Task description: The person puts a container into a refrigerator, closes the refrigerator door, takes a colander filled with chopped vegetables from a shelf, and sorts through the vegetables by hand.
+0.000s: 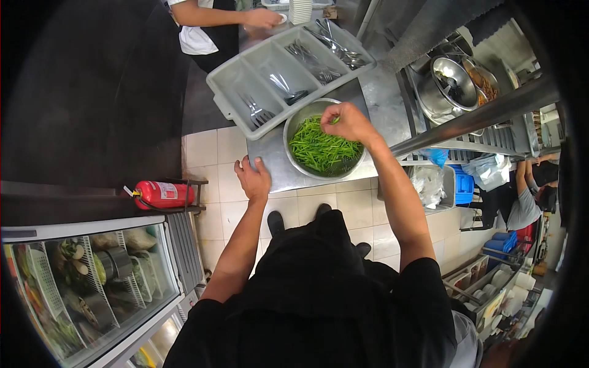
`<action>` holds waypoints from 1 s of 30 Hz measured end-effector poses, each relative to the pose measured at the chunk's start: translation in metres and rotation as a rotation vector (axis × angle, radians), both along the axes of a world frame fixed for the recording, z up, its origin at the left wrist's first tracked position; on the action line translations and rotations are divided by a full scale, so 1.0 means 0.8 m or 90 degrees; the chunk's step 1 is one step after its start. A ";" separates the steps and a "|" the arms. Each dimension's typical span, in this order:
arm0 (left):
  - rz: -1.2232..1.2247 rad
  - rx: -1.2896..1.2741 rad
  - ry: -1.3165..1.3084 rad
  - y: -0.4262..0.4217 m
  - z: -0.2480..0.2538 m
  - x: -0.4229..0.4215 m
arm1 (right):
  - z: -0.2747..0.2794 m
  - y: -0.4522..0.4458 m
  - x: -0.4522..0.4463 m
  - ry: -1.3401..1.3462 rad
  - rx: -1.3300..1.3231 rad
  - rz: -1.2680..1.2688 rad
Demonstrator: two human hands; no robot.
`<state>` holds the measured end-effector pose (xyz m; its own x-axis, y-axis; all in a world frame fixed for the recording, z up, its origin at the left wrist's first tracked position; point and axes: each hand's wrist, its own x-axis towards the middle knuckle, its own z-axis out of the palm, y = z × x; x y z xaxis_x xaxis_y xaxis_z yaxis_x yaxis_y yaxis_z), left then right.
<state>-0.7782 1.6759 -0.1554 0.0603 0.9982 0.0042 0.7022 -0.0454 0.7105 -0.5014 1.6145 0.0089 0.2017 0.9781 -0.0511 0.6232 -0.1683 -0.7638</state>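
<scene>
A metal colander (288, 161) with small holes in its side stands at the table's near edge. Cut green vegetable stems (319, 150) lie heaped inside it. Over the upper right of the heap is my right hand (348, 124), thumb and fingers pinched together. What the pinch holds, if anything, I cannot make out. My left hand (253, 178) is at the table's left corner, fingers apart, holding nothing. Just beyond the colander, a grey cutlery tray (240, 78) has forks, spoons and other cutlery in its compartments.
Another person's hand (264, 18) is beyond the tray, near stacked white dishes (300, 11). A metal pole (478, 113) slants across on the right, by metal bowls (454, 83). At left are a fire extinguisher (164, 194) and a glass-door fridge (92, 288). Another person (524, 205) is far right.
</scene>
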 end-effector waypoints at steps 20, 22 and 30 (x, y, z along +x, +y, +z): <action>-0.014 0.005 0.011 0.000 0.000 -0.001 | -0.040 -0.016 -0.004 -0.192 -0.088 0.107; -0.012 0.000 0.013 -0.001 0.002 0.000 | -0.029 -0.014 0.000 -0.126 -0.019 0.169; -0.005 0.009 0.005 -0.001 0.000 0.000 | -0.019 -0.014 0.017 -0.092 0.048 0.045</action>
<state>-0.7784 1.6749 -0.1552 0.0683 0.9975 0.0173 0.7071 -0.0606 0.7045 -0.4881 1.6030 -0.0064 0.1317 0.9902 0.0472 0.7359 -0.0658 -0.6739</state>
